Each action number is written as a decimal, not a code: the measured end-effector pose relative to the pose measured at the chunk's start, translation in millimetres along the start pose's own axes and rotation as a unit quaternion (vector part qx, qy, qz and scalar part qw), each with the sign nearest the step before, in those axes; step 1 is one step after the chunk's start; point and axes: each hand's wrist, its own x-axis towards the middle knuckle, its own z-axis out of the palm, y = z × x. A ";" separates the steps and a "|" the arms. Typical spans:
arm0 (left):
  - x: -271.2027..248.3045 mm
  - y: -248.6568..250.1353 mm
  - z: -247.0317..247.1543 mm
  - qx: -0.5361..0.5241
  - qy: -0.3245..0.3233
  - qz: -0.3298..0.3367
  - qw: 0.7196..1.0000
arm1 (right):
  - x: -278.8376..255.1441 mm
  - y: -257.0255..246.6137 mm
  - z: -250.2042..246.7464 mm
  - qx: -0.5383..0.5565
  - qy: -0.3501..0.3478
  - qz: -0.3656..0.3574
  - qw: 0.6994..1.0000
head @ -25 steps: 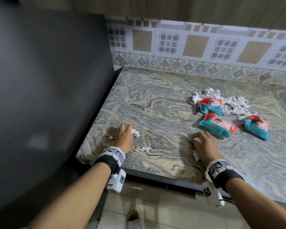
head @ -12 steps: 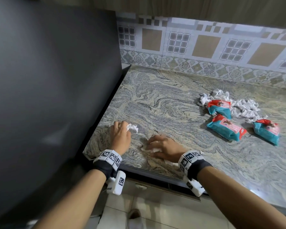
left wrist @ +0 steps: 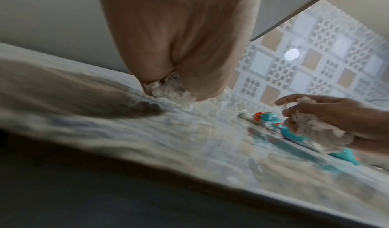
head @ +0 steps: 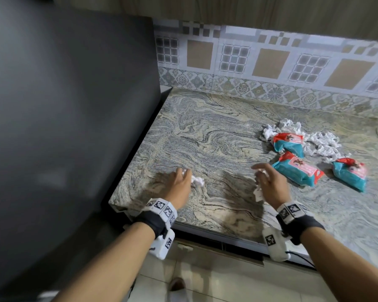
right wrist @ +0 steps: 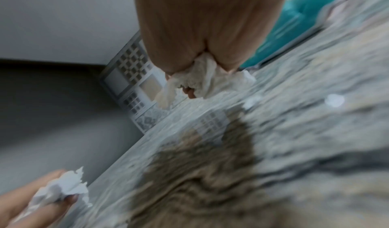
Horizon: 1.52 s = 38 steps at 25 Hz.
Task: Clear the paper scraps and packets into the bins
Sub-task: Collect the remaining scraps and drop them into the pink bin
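Seemingly both hands (head: 179,184) (head: 268,184) around crumpled paper scraps (right wrist: 202,75).

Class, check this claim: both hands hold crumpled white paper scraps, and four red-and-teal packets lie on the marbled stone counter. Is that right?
The count is wrong: three red-and-teal packets lie on the marbled stone counter, as the head view shows. The left hand and right hand do each hold crumpled white paper scraps.

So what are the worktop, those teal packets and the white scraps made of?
Worktop: looks like polished stone, swirling grey-beige veins, faint reflections. Packets: probably thin glossy plastic film, printed, creased. Scraps: soft crumpled tissue paper, matte white; each hand holds some.
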 end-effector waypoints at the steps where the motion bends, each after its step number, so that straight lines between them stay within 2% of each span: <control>1: 0.0 14.7 8.5 -0.021 -0.014 0.028 0.999 | -1.2 10.6 -9.4 -0.004 0.034 0.013 0.999; 4: 4.4 46.8 33.0 0.023 -0.010 0.099 0.995 | -7.1 41.1 -29.1 -0.070 0.127 0.048 0.988; 7: 4.6 63.8 44.1 0.103 -0.031 0.093 0.990 | -18.2 48.4 -35.4 -0.091 0.151 0.096 0.980; 9: 4.6 67.8 46.8 0.130 -0.045 0.094 0.986 | -29.4 36.8 -28.5 -0.088 0.100 0.085 0.988; 11: 5.0 70.2 49.6 0.135 -0.073 0.087 0.984 | -44.7 28.9 -17.1 -0.173 -0.015 0.032 0.984; 13: 6.2 73.9 52.4 0.129 -0.067 0.070 0.987 | -58.8 31.4 -8.8 -0.294 -0.137 -0.046 0.945; 15: 8.5 78.5 55.3 0.133 -0.041 0.052 0.989 | -65.4 41.4 -11.7 -0.330 -0.182 -0.094 0.921; 17: 13.0 85.1 56.5 0.145 0.000 0.054 0.988 | -68.1 53.4 -20.4 -0.314 -0.173 -0.136 0.924; 19: 20.9 84.0 58.2 0.141 0.024 0.065 0.988 | -67.3 59.4 -28.7 -0.273 -0.129 -0.145 0.942; 21: 26.9 82.0 58.7 0.074 0.031 0.069 0.994 | -60.8 59.8 -41.3 -0.182 -0.094 -0.057 0.977; 23: 29.4 80.4 57.9 -0.017 0.040 0.084 0.995 | -51.4 62.0 -54.6 -0.097 -0.010 0.025 0.995; 25: 30.3 82.9 61.8 -0.033 0.078 0.123 0.989 | -48.2 68.5 -65.9 -0.055 0.067 0.048 0.995; 27: 28.3 93.8 68.7 -0.017 0.102 0.132 0.986 | -48.2 83.2 -71.0 -0.034 0.100 0.048 0.993; 29: 23.2 108.2 77.3 -0.022 0.068 0.130 0.989 | -49.6 96.9 -76.5 -0.017 0.115 0.055 0.992; 31: 20.4 115.4 87.4 0.010 0.017 0.137 0.990 | -55.7 108.2 -83.0 -0.042 0.094 0.052 0.993; 33: 22.5 114.8 93.0 0.059 -0.018 0.141 0.988 | -68.4 116.8 -84.2 -0.157 0.039 0.016 0.987; 35: 24.6 114.8 96.4 0.103 -0.010 0.159 0.982 | -83.5 120.0 -85.0 -0.256 -0.018 -0.043 0.965; 38: 26.0 121.0 92.4 0.124 0.012 0.195 0.973 | -89.6 126.6 -96.0 -0.261 -0.075 -0.100 0.957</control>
